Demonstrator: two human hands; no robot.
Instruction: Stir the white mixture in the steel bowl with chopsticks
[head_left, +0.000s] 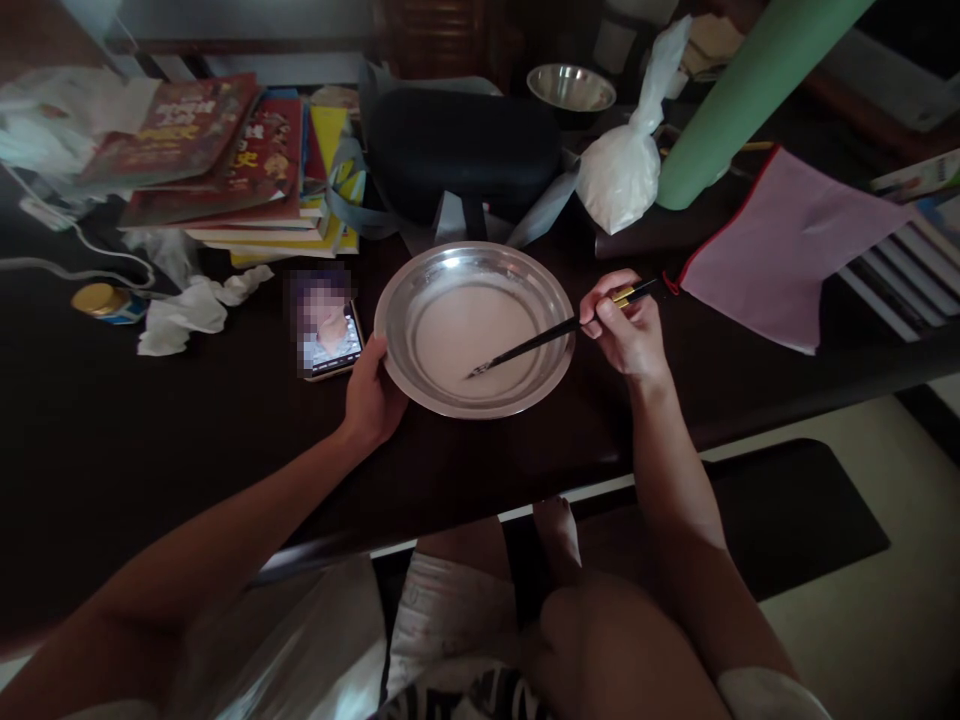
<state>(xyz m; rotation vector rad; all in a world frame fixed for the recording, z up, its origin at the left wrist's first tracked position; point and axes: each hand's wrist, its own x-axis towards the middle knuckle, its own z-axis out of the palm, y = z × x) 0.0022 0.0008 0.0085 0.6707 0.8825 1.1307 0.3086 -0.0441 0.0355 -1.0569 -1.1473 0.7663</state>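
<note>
A round metal dish [475, 330] stands on the dark table [150, 440], in the middle of the view and close to the near edge. Inside it lies a thin layer of pale, whitish liquid [465, 335].

The left hand [373, 392] rests at the left rim of the dish, with the fingers closed on the rim and the thumb on its upper side. The right hand [626, 325] is at the right of the dish and its fingers are closed around a pair of dark chopsticks [559, 333]. The chopsticks slant down to the left, and their tips are in the liquid near the middle of the dish.

Just left of the dish, touching the left hand or very near to it, lies a phone [330, 335]. Farther left there is crumpled white paper [187, 312]. At the far left a pile of books [232, 165] lies. Behind the dish there is a black case [465, 150], and to the right of it a white plastic bag [626, 165] and a small metal bowl [571, 90]. A pink cloth [780, 245] lies at the right.
</note>
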